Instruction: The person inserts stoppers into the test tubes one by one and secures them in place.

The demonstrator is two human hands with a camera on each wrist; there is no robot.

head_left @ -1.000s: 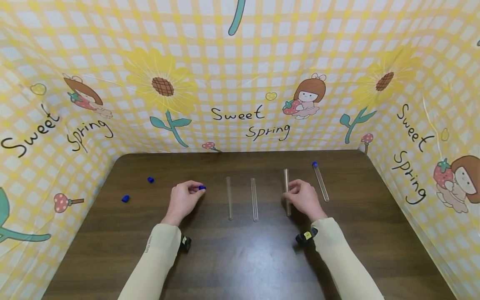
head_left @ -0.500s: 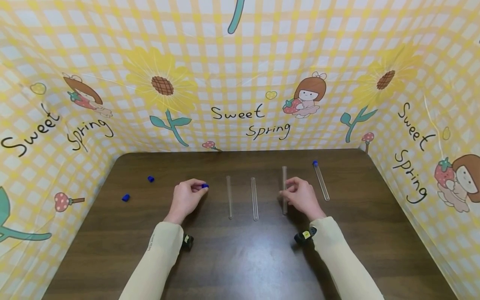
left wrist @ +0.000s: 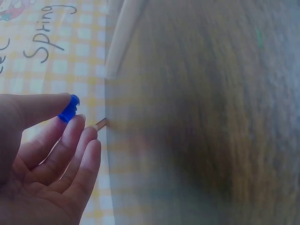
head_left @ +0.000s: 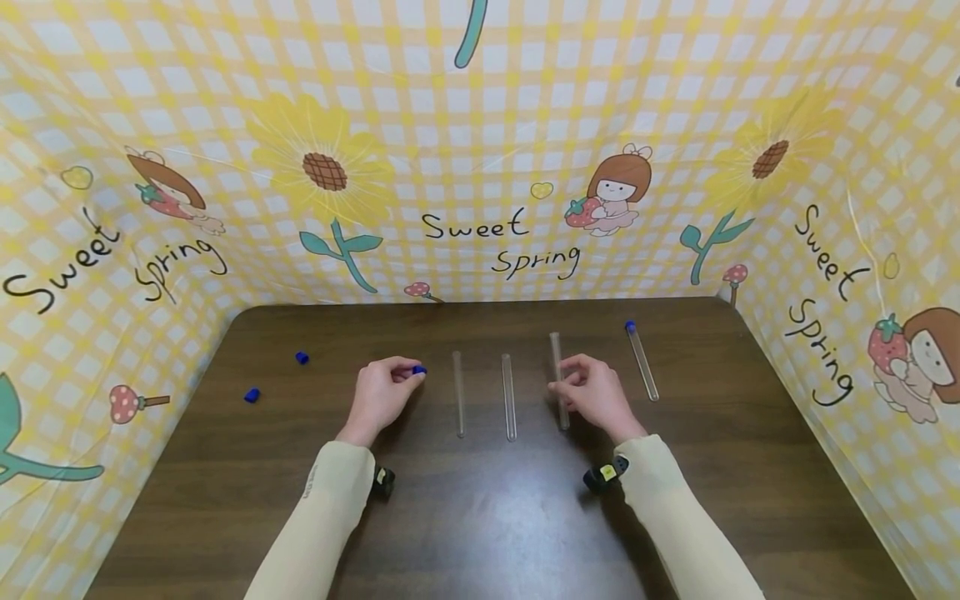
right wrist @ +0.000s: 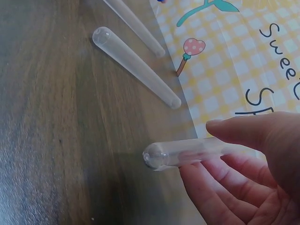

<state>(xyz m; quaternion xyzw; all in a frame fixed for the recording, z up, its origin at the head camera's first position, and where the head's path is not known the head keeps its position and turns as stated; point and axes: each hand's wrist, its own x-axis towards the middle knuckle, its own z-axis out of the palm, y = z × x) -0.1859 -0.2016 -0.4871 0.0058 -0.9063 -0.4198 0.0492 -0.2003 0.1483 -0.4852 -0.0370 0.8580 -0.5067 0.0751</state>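
Between thumb and fingertips my left hand [head_left: 382, 393] pinches a small blue cap [left wrist: 70, 108], held just left of the uncapped tubes. My right hand [head_left: 596, 392] grips a clear test tube [head_left: 556, 354] around its middle; in the right wrist view its rounded closed end [right wrist: 155, 156] points away from the palm. Two more clear test tubes lie side by side between my hands, the left tube [head_left: 459, 400] and the right tube [head_left: 509, 400]. Right of my right hand lies a capped test tube [head_left: 642, 364] with a blue cap [head_left: 631, 327] at its far end.
Two loose blue caps lie on the left of the table, one farther back [head_left: 302, 357] and one nearer [head_left: 252, 395]. A yellow checked cloth [head_left: 480, 150] hangs behind and at both sides of the dark wooden table [head_left: 480, 533].
My left hand has moved a little to the right with the blue cap. My right hand has shifted left with its test tube, which now leans slightly. The other tubes and caps stay put.
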